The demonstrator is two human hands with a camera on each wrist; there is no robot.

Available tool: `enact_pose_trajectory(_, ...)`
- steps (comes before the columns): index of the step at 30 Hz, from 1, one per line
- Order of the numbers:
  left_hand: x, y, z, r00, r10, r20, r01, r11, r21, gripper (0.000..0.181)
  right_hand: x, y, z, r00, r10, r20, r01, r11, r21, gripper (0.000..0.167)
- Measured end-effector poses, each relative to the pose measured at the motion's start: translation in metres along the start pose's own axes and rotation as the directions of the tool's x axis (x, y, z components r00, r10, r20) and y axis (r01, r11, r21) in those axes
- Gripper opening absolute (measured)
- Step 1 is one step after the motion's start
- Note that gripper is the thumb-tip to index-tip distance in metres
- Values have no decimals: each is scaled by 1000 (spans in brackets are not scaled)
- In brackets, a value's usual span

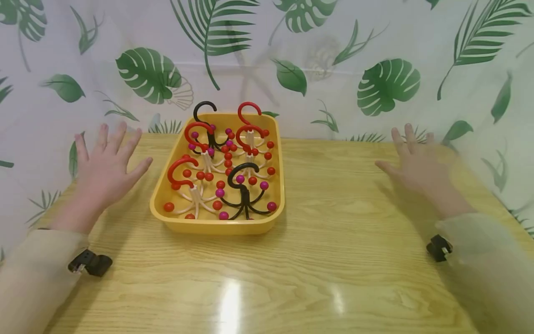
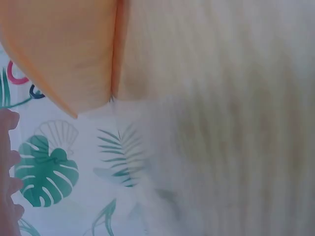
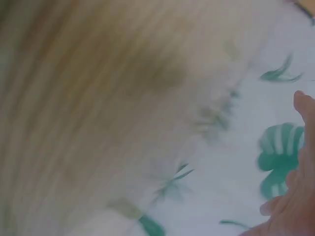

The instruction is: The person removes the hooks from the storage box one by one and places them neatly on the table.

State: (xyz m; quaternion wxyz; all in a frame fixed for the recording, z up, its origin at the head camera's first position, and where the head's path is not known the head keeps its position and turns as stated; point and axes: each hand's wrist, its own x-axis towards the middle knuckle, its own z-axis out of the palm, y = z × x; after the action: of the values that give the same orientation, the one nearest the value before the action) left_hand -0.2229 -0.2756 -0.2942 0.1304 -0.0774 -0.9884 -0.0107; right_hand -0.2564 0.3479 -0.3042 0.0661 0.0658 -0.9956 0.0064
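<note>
Both hands hold nothing; the left hand, at the left of the head view, has its fingers open and spread, well apart from the tray; the right hand, at the right of the frame, has its fingers extended too, farther from the tray; whether either palm touches the table I cannot tell.

The yellow tray sits left of centre on the table, near the leaf-print cloth; in it stand six hooks on spread legs tipped with balls, four red hooks with pale legs and two black ones with black legs; the front black hook is at the tray's lower right, the front red hook at its lower left.

If a hook is to be lifted, the two at the front seem the easiest to reach; a pinch on the curved top or the stem should work better than one on the thin legs; their balls lie close to the neighbours' and could snag, so a slow, straight lift looks wisest; the other hand could steady the tray's rim meanwhile.
</note>
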Motion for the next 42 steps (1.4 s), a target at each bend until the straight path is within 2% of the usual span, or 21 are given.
enact_pose_trajectory(3, -10, 5, 2, 1000, 28, 3, -28, 1000, -5, 73, -1, -22, -6, 997, -64, -51, 66, 997, 47, 89)
enact_pose_trajectory(6, -18, 9, 3, 999, 53, -9, -53, 998, -31, 73, -6, -54, -18, 989, -124, -80, 133, 984, 119, 87)
enact_pose_trajectory(8, -23, 12, 3, 997, 75, -12, -76, 996, -54, 73, -10, -76, -27, 981, -166, -96, 180, 968, 173, 84)
enact_pose_trajectory(11, -30, 17, 1, 994, 112, -8, -112, 990, -90, 76, -15, -109, -38, 963, -230, -140, 260, 927, 269, 75)
enact_pose_trajectory(14, -37, 21, -2, 991, 133, -3, -132, 985, -111, 80, -16, -139, -44, 929, -304, -210, 363, 856, 369, 64)
enact_pose_trajectory(17, -43, 26, -2, 990, 139, 2, -137, 981, -137, 89, -15, -166, -47, 889, -371, -269, 457, 757, 468, 53)
enact_pose_trajectory(20, -47, 31, -1, 988, 152, 24, -146, 975, -170, 95, -12, -190, -48, 860, -420, -290, 509, 662, 550, 47)
enact_pose_trajectory(23, -48, 35, 3, 984, 173, 51, -157, 962, -225, 95, -9, -210, -47, 831, -461, -312, 551, 598, 582, 44)
enact_pose_trajectory(28, -48, 41, 6, 977, 199, 75, -167, 937, -308, 96, -5, -234, -44, 780, -514, -355, 619, 552, 559, 43)
enact_pose_trajectory(32, -48, 44, 9, 976, 197, 89, -160, 935, -318, 102, -1, -247, -41, 745, -551, -376, 661, 529, 532, 40)
enact_pose_trajectory(36, -49, 47, 11, 975, 194, 110, -153, 940, -306, 108, 1, -257, -40, 735, -571, -366, 669, 517, 535, 35)
enact_pose_trajectory(42, -50, 48, 12, 969, 205, 137, -166, 953, -254, 110, 1, -262, -39, 741, -567, -361, 661, 516, 545, 25)
